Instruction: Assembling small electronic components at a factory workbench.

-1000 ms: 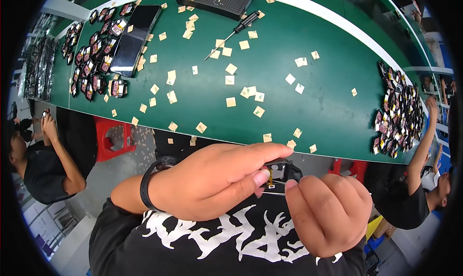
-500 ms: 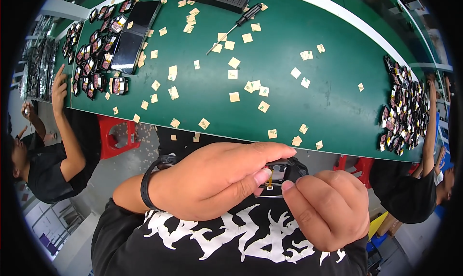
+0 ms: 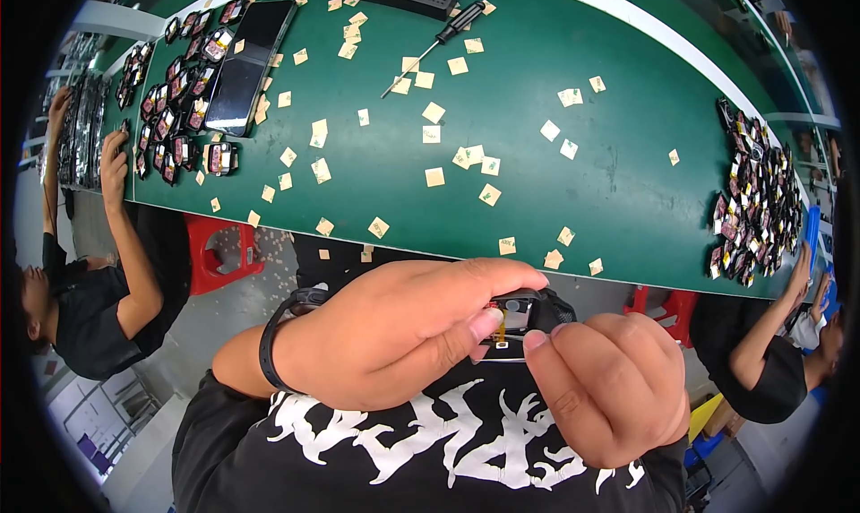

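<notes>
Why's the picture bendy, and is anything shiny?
Head view: the fisheye lens bends the green table and leaves black corners; pale glare on the dark phone, at its lower end; the black device by the left hand shows only small.

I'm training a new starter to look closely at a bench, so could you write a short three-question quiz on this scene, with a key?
1. Multiple choice: what does the left hand hold?
A) a red stool
B) a black device
C) a dark tray

2. True or false: the screwdriver lies on the green table.

3. Fill the gap: a small pale ____ lies on the phone.

Key:
1. B
2. True
3. Square
</notes>
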Motion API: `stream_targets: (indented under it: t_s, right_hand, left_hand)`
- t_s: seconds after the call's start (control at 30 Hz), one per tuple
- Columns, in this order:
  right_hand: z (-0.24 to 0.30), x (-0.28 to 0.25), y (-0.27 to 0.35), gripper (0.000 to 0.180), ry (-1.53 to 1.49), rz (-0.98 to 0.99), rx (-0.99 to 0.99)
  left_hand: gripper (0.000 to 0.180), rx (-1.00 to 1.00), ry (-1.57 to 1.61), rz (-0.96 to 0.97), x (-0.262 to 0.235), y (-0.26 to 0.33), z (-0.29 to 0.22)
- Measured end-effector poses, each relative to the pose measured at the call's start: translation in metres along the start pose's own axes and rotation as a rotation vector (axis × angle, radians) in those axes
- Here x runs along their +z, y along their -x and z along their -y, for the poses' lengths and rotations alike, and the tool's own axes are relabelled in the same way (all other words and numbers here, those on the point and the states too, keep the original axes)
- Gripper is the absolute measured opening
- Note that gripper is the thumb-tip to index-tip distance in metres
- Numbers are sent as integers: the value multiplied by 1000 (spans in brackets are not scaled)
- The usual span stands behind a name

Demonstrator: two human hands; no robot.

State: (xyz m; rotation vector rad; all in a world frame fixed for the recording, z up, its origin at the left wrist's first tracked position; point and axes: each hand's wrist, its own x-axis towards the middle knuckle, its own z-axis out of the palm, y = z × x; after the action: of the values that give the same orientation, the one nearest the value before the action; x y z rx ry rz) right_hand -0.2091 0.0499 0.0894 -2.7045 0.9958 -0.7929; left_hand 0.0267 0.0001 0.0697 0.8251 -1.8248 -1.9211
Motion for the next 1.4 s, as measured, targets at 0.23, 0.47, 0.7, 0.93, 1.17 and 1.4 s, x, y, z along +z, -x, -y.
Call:
stream_targets:
  t_s: [0.23, 0.47, 0.7, 0.93, 1.17, 1.4]
  right_hand:
    - [-10, 5, 1, 18, -81, -27, -34]
    - [-6, 1, 0, 16, -51, 74, -27]
    - [-8, 0, 2, 20, -83, 150, -24]
    - [2, -15, 4, 27, 178, 134, 171]
    - [-30, -17, 61, 26, 89, -7, 612]
    - [-72, -7, 165, 23, 553, -309, 1167]
  left_hand:
    - [39, 10, 6, -9, 3, 1, 7]
    - [38, 19, -47, 21, 1, -1, 8]
    - [41, 58, -163, 29, 3, -3, 14]
    - [46, 118, -233, -58, -2, -1, 22]
    - [43, 68, -169, -57, -13, 2, 26]
    - [47, 46, -159, -50, -22, 5, 22]
